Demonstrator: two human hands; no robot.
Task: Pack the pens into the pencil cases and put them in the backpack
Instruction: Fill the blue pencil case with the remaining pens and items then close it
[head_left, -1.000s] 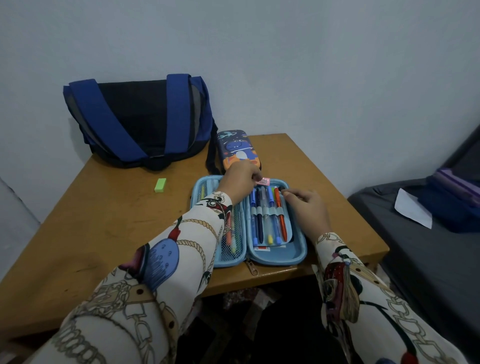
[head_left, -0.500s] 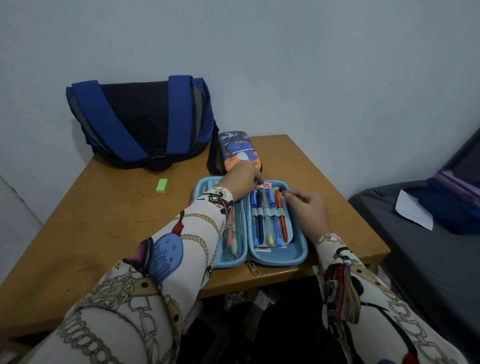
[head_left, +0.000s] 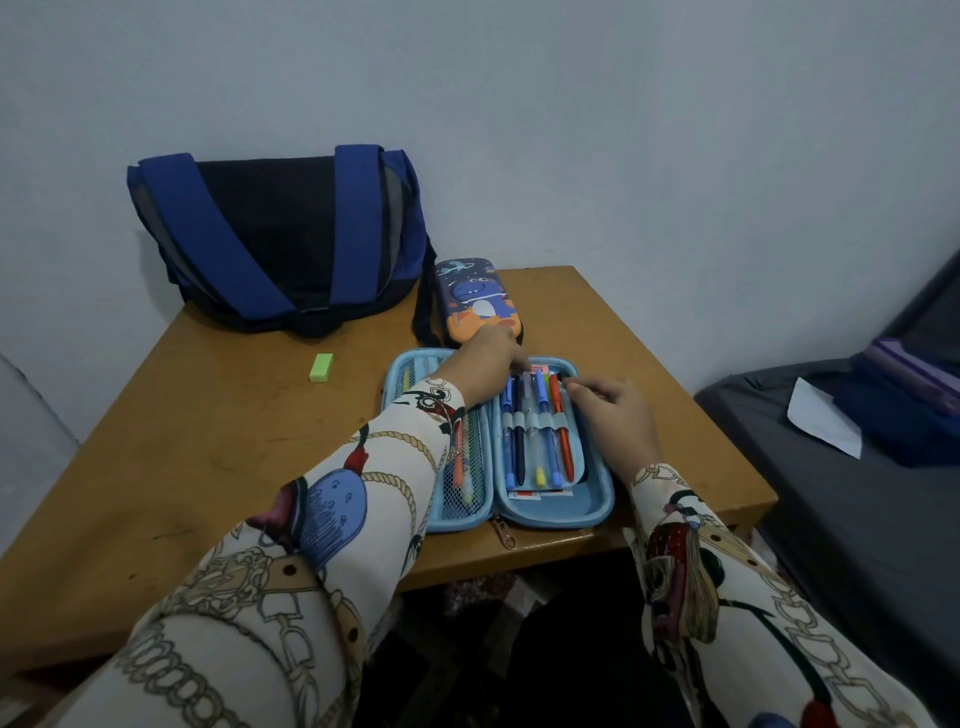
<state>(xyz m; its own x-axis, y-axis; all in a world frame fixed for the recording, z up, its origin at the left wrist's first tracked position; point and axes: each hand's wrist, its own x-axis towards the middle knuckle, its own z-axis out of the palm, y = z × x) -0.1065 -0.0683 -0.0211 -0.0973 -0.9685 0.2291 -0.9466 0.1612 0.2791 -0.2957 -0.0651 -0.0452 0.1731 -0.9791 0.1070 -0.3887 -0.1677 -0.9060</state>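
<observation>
Green eraser (head_left: 321, 368) lies alone on the wooden table (head_left: 182, 457), at about 10 o'clock from the open case. Blue backpack (head_left: 280, 234) stands against the wall at 11 o'clock. Second pencil case (head_left: 477, 301), dinosaur print, zipped, lies at 12 o'clock, just beside the backpack. Light-blue pencil case (head_left: 592, 499) lies open flat at table's near edge; pens (head_left: 537, 431) held under its elastic loops, more behind the mesh. Left hand (head_left: 485, 366), fingers curled, tips at the pens' top ends; whether it pinches one, cannot tell. Right hand (head_left: 615, 410), at 3 o'clock of the pens, fingers loosely curled, touching the orange pen's top.
</observation>
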